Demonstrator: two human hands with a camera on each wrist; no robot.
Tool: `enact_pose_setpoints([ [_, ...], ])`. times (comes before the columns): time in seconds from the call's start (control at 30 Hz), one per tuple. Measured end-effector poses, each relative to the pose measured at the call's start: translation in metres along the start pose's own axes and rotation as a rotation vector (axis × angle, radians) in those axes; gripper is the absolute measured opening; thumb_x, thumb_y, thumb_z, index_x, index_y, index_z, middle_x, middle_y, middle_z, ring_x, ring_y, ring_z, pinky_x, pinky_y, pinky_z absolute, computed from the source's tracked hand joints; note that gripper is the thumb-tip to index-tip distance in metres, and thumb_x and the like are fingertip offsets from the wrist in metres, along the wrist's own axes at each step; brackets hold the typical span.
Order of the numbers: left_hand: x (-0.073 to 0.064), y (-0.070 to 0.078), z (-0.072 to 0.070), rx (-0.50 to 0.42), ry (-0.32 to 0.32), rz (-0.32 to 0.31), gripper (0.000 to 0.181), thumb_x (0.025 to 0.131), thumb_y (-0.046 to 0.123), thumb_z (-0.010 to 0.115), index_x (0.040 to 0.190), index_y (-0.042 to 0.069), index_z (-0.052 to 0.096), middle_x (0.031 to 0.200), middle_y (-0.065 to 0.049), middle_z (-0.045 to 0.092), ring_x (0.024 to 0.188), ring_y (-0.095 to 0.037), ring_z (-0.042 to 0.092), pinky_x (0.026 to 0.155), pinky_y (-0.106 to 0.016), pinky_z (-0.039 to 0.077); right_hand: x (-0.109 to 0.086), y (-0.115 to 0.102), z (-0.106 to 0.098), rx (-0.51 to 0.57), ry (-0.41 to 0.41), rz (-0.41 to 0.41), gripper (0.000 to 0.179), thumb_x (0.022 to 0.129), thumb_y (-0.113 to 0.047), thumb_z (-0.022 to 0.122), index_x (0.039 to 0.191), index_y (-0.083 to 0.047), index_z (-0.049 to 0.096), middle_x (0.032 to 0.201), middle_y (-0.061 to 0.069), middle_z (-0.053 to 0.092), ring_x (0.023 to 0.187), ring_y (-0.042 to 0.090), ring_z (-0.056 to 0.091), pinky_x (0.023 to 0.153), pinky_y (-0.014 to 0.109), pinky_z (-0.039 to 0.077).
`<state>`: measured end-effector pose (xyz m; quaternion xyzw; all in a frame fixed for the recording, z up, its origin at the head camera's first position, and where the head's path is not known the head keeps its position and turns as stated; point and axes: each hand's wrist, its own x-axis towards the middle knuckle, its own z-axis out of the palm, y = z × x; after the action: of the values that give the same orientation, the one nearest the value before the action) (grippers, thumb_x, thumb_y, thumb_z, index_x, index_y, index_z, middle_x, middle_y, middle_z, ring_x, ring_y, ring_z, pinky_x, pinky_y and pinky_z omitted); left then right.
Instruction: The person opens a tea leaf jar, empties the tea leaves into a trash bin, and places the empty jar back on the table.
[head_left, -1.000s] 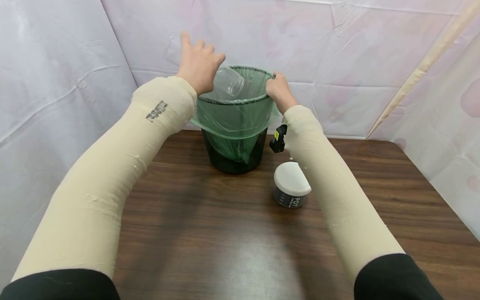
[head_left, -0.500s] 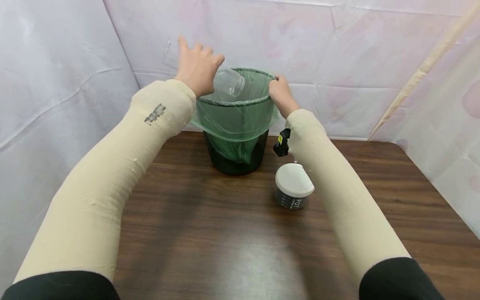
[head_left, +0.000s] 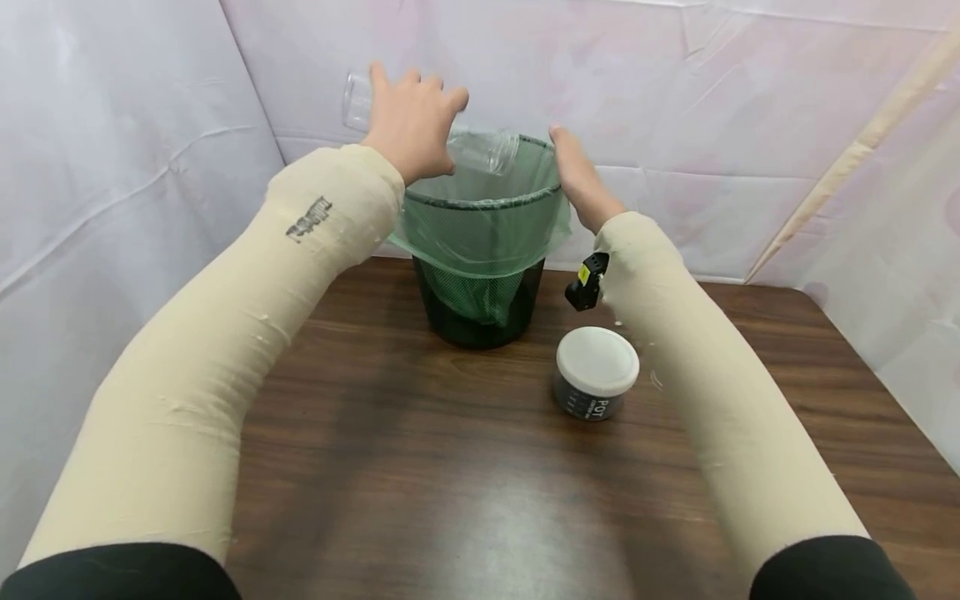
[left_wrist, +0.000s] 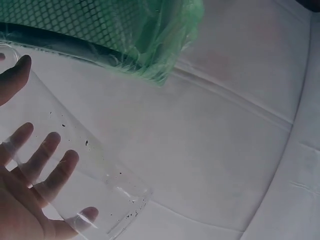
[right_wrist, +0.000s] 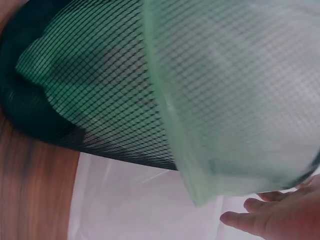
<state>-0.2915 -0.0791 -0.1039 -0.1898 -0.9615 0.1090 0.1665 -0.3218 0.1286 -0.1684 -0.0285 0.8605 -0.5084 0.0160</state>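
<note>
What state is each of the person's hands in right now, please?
Left hand: holding the clear plastic jar, fingers curled around it.
Right hand: open, at the rim of the green-lined mesh bin; contact cannot be told.

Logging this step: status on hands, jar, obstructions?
Left hand gripping clear jar, mouth toward bin. Right hand at bin's rim, fingers straight. Nothing visibly in the way; lidded tub stands apart.

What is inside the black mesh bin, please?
A green bag lines the bin and folds over its rim. The bin's floor is hidden behind its near side and the bag, so any contents there cannot be seen.
</note>
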Motion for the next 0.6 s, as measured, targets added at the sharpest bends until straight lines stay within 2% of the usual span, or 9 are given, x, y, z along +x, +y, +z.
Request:
enact_pose_setpoints([
  [0.2, -0.002, 0.001, -0.008, -0.059, 0.011, -0.049, 0.071, 0.081, 0.038, 0.073, 0.139, 0.012, 0.04, 0.133, -0.017, 0.049, 0.117, -0.04, 0.043, 0.098, -0.066, 0.018, -0.009, -0.006, -0.006, -0.004, -0.031, -0.128, 0.055, 0.1, -0.043, 0.035, 0.149, -0.017, 0.033, 0.154, -0.004, 0.022, 0.14, 0.009, 0.019, 0.111, 0.031, 0.019],
  [0.33, -0.006, 0.0, -0.009, -0.087, 0.054, -0.062, 0.069, 0.081, 0.038, 0.072, 0.137, 0.011, 0.042, 0.13, -0.017, 0.051, 0.115, -0.04, 0.046, 0.096, -0.066, 0.022, -0.012, -0.011, -0.005, 0.034, -0.045, -0.203, 0.057, 0.095, -0.042, 0.051, 0.145, -0.017, 0.04, 0.151, -0.003, 0.03, 0.136, 0.01, 0.027, 0.109, 0.032, 0.025],
  [0.4, -0.008, 0.0, -0.009, -0.108, 0.072, -0.061, 0.069, 0.081, 0.039, 0.073, 0.136, 0.01, 0.043, 0.128, -0.018, 0.052, 0.113, -0.04, 0.048, 0.096, -0.066, 0.024, -0.013, -0.013, -0.005, 0.097, -0.042, -0.266, 0.055, 0.094, -0.038, 0.055, 0.143, -0.014, 0.044, 0.147, 0.0, 0.037, 0.133, 0.011, 0.033, 0.107, 0.03, 0.028],
  [0.5, -0.011, -0.001, -0.011, -0.143, 0.088, -0.064, 0.07, 0.08, 0.042, 0.072, 0.136, 0.01, 0.042, 0.125, -0.017, 0.055, 0.11, -0.04, 0.051, 0.093, -0.063, 0.029, -0.015, -0.016, -0.005, 0.233, -0.047, -0.346, 0.046, 0.096, -0.029, 0.054, 0.137, -0.009, 0.05, 0.139, 0.003, 0.048, 0.127, 0.011, 0.041, 0.104, 0.024, 0.03],
  [0.6, -0.013, -0.001, -0.014, -0.182, 0.102, -0.076, 0.072, 0.081, 0.046, 0.071, 0.137, 0.012, 0.042, 0.124, -0.014, 0.056, 0.108, -0.041, 0.053, 0.089, -0.059, 0.034, -0.02, -0.019, -0.008, 0.392, -0.1, -0.406, 0.044, 0.096, -0.02, 0.051, 0.137, -0.003, 0.049, 0.139, 0.007, 0.048, 0.127, 0.012, 0.043, 0.103, 0.021, 0.031],
])
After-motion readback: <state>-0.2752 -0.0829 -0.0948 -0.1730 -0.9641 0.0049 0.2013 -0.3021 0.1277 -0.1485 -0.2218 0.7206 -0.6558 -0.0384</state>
